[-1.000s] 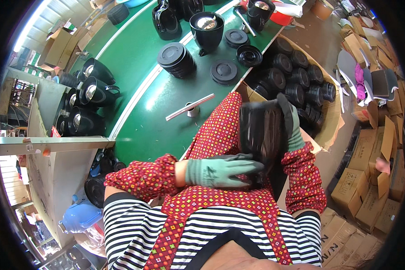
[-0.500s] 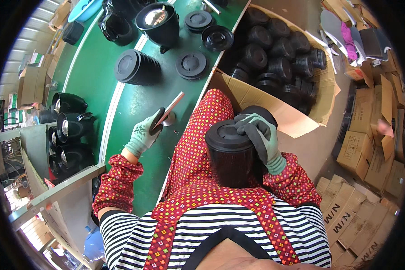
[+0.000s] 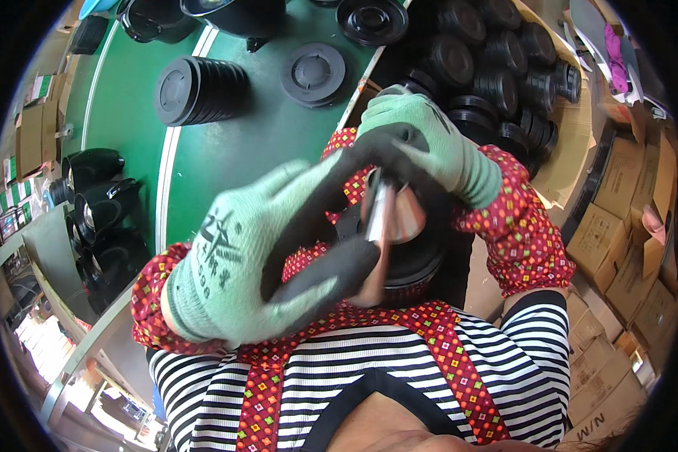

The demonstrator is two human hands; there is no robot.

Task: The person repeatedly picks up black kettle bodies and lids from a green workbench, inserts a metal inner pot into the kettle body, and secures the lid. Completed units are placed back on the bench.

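Note:
Both my hands wear pale green gloves with dark palms, and they come together over my lap. My left hand (image 3: 256,248) is closed on a slim flat thing (image 3: 380,215) with a pale shiny edge and a reddish side, blurred by motion. My right hand (image 3: 429,143) bends over from the right with curled fingers; what it pinches is hidden. Between the hands shows a rounded, pinkish shiny surface (image 3: 408,216), its kind unclear. Directly beneath them stands a black cylinder with a ridged round top (image 3: 418,275), largely covered by the hands.
On the green table (image 3: 241,166) lie a stack of black ribbed discs (image 3: 199,90), a flat black disc (image 3: 313,73) and a dished one (image 3: 371,21). A cardboard box (image 3: 572,162) of black round parts (image 3: 497,53) stands right. Black glossy housings (image 3: 101,203) sit left; cartons (image 3: 614,196) fill the far right.
My left hand has swung right from over the table with the slim flat thing, up to my right hand. The right hand has shifted from the cylinder's side to above it. My view has tilted.

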